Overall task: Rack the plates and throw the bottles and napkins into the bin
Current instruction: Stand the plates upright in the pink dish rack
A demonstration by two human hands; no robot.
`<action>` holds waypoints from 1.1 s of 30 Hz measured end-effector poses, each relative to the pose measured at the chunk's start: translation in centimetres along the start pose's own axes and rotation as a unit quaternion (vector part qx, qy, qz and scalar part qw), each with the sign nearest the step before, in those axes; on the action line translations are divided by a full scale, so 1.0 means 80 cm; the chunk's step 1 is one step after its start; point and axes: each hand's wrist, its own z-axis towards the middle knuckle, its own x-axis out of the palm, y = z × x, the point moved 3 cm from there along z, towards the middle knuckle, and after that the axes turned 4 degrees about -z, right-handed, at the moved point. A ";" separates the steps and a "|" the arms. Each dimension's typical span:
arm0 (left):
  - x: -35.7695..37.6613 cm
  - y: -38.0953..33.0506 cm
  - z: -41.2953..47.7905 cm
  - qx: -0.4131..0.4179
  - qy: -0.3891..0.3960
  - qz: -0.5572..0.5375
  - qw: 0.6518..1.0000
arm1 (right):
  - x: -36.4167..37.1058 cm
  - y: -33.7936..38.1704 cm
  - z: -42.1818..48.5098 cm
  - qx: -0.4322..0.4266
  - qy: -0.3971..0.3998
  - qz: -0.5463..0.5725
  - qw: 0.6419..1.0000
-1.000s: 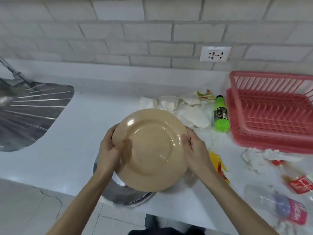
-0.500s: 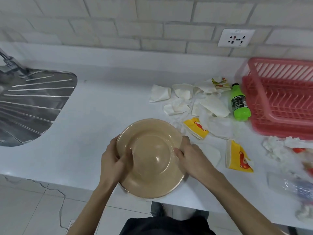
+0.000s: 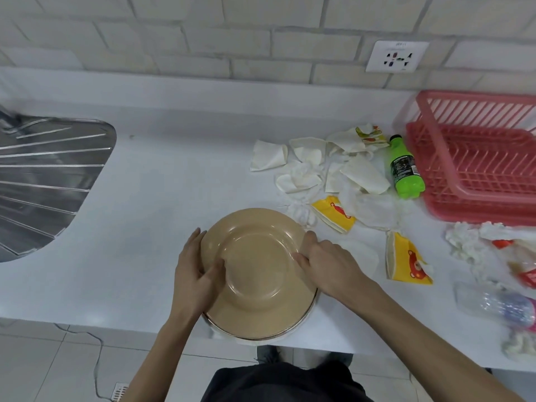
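A tan plate (image 3: 258,274) lies flat on top of a metal-rimmed plate (image 3: 293,329) at the counter's front edge. My left hand (image 3: 197,274) grips the tan plate's left rim, thumb on its face. My right hand (image 3: 327,265) holds the right rim. A pink dish rack (image 3: 475,163) stands at the far right. A green bottle (image 3: 404,166) lies next to the rack. White napkins (image 3: 316,163) and yellow printed napkins (image 3: 333,213) are scattered between. A clear bottle (image 3: 499,303) with a pink label lies at the right edge.
A steel sink drainboard (image 3: 49,181) takes up the left end of the white counter (image 3: 145,216). Crumpled tissues (image 3: 467,242) and red wrappers (image 3: 528,277) lie in front of the rack. A wall socket (image 3: 396,56) sits above on the brick wall.
The tan plate came down from a tilted, raised position to lie flat on the plate beneath. Both hands stayed on its rim. The view shifted left and down.
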 end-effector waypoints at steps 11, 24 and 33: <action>0.000 -0.017 0.001 0.038 -0.009 -0.029 0.999 | -0.004 -0.010 -0.009 0.011 -0.032 0.044 0.998; 0.059 -0.131 0.020 0.081 0.026 -0.118 0.989 | -0.098 -0.091 -0.019 0.022 -0.139 0.382 0.913; 0.222 -0.225 0.021 0.098 0.079 -0.198 0.972 | -0.200 -0.225 -0.060 -0.008 -0.245 0.525 0.815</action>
